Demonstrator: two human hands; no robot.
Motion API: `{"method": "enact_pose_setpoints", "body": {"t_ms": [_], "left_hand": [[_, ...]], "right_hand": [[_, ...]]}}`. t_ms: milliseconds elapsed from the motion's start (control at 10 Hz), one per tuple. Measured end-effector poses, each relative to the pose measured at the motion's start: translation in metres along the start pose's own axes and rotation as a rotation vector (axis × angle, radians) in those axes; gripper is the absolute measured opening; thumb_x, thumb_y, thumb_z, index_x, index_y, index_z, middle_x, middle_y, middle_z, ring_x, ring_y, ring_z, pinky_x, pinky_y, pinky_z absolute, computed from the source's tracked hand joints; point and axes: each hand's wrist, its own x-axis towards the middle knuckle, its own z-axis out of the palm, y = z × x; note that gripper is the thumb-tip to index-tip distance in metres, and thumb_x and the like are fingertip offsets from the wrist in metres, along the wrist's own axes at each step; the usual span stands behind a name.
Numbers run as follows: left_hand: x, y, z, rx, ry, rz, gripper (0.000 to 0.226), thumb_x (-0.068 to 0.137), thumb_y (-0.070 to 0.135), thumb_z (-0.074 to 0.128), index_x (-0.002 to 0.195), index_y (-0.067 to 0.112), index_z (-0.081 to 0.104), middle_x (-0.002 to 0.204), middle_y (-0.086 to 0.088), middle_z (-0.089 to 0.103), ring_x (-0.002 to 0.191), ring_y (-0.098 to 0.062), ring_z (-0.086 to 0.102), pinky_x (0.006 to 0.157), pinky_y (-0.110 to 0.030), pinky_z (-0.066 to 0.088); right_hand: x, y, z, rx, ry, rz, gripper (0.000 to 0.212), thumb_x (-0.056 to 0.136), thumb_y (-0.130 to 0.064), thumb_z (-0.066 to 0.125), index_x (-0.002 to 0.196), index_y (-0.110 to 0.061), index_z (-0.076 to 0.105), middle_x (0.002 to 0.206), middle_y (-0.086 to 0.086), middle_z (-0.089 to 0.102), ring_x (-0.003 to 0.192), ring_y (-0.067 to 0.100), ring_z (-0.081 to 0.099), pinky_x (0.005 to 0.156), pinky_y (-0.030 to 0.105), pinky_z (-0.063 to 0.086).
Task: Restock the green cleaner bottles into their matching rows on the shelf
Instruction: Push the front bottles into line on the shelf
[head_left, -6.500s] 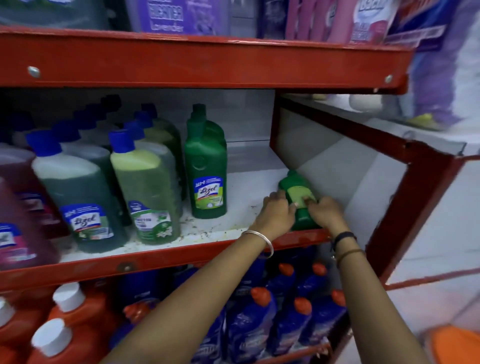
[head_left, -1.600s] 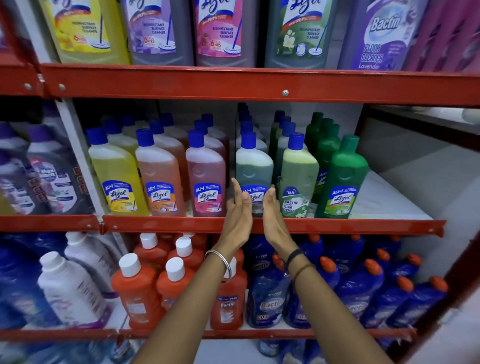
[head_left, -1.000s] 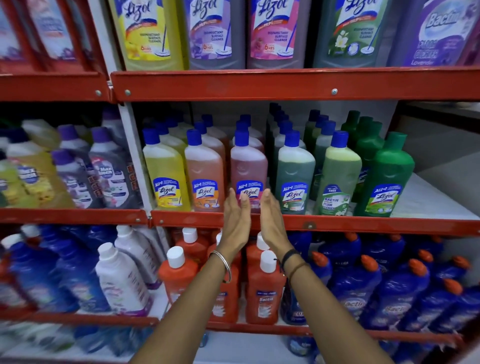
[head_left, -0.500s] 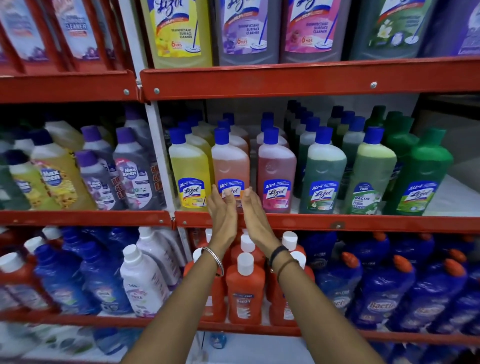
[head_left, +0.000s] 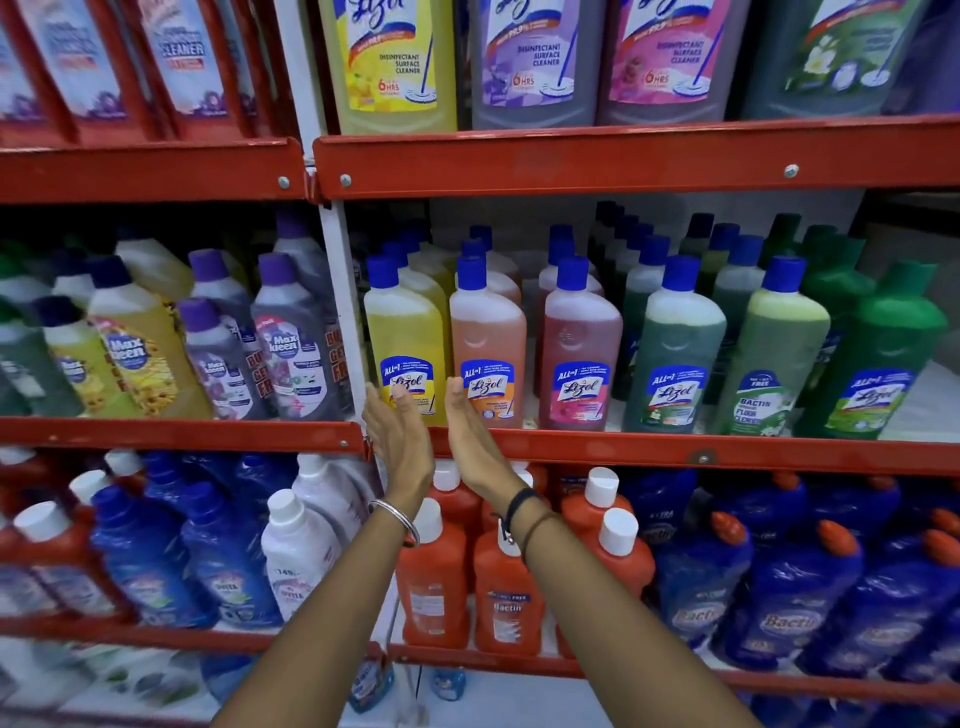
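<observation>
Red metal shelf (head_left: 623, 447), bottle rows (head_left: 675, 338); empty hands apart before it.

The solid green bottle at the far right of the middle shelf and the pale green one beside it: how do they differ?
The solid green bottle is opaque with a green cap; the pale green bottle is see-through, showing light green liquid, and has a blue cap. The solid green bottle's label reads Lizol; the pale green one's reads Bactin. Both stand upright at the front edge of the middle shelf, at the head of their rows.
</observation>
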Motion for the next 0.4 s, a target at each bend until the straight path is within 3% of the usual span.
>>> {"method": "enact_pose_setpoints", "body": {"t_ms": [100, 200, 300, 400], "left_hand": [[-0.022, 0.029, -0.029, 0.016, -0.048, 0.071, 0.081, 0.082, 0.062, 0.017, 0.140, 0.006, 0.025, 0.148, -0.017, 0.030, 0.137, -0.029, 0.026, 0.114, -0.044, 0.019], [-0.014, 0.029, -0.028, 0.043, -0.070, 0.062, 0.077, 0.083, 0.057, 0.020, 0.137, 0.003, 0.028, 0.146, -0.020, 0.031, 0.135, -0.031, 0.028, 0.111, -0.042, 0.021], [-0.021, 0.037, -0.026, 0.116, 0.002, 0.103, 0.084, 0.078, 0.062, 0.017, 0.136, 0.001, 0.029, 0.145, -0.022, 0.030, 0.135, -0.034, 0.026, 0.112, -0.045, 0.019], [-0.039, 0.072, -0.021, 0.105, 0.044, 0.327, 0.076, 0.082, 0.057, 0.019, 0.136, 0.004, 0.030, 0.147, -0.016, 0.027, 0.138, -0.029, 0.021, 0.114, -0.041, 0.013]], "right_hand": [[0.015, 0.010, 0.007, -0.040, 0.026, 0.041, 0.092, 0.075, -0.078, 0.012, 0.148, -0.022, 0.017, 0.159, 0.000, 0.015, 0.146, 0.010, 0.012, 0.122, 0.039, 0.008], [0.014, 0.007, 0.004, 0.011, 0.039, 0.027, 0.077, 0.086, -0.068, 0.014, 0.147, -0.021, 0.022, 0.158, 0.000, 0.020, 0.145, 0.012, 0.016, 0.121, 0.040, 0.011], [0.004, 0.004, -0.004, 0.041, 0.151, -0.021, 0.073, 0.089, -0.063, 0.018, 0.137, -0.015, 0.043, 0.145, 0.007, 0.046, 0.135, 0.018, 0.040, 0.117, 0.040, 0.026], [-0.014, -0.015, -0.034, 0.084, 0.330, -0.137, 0.064, 0.091, -0.057, 0.026, 0.122, -0.010, 0.057, 0.120, 0.006, 0.065, 0.115, 0.017, 0.057, 0.107, 0.038, 0.040]]}}
